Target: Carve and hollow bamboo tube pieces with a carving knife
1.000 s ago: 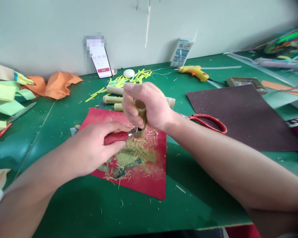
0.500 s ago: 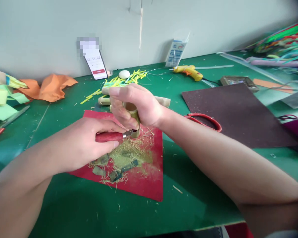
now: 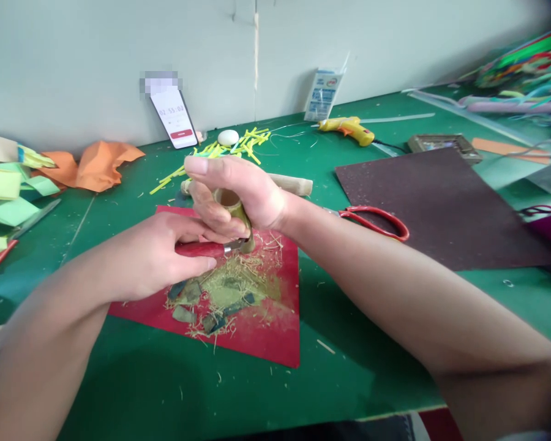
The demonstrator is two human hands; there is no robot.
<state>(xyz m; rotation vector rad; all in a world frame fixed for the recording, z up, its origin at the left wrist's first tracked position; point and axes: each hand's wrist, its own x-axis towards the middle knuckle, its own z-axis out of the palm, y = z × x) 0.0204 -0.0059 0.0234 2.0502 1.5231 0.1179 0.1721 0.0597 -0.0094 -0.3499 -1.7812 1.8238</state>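
My left hand [image 3: 172, 248] is closed around the red handle of a carving knife [image 3: 201, 249]. The short metal blade touches the lower side of a hollow bamboo tube [image 3: 239, 215]. My right hand [image 3: 239, 193] wraps round this tube, thumb stretched out to the left, and holds it tilted with its open end up. Beneath both hands lies a red mat [image 3: 275, 334], strewn with thin bamboo shavings [image 3: 239, 275] and several dark flat pieces [image 3: 213, 321]. Behind my right hand another pale bamboo length [image 3: 294, 184] rests on the table.
Red-handled scissors [image 3: 376, 222] lie by a dark brown sheet [image 3: 408, 202] on the right. A yellow glue gun [image 3: 349, 130], a carton [image 3: 322, 95], a phone [image 3: 171, 116] and yellow strips [image 3: 252, 144] are at the back. Orange paper [image 3: 98, 166] is left on the green table [image 3: 133, 380].
My right hand has shifted slightly left with the bamboo tube, which leans a little more. The knife blade stays at the tube's lower side. The view has turned slightly.
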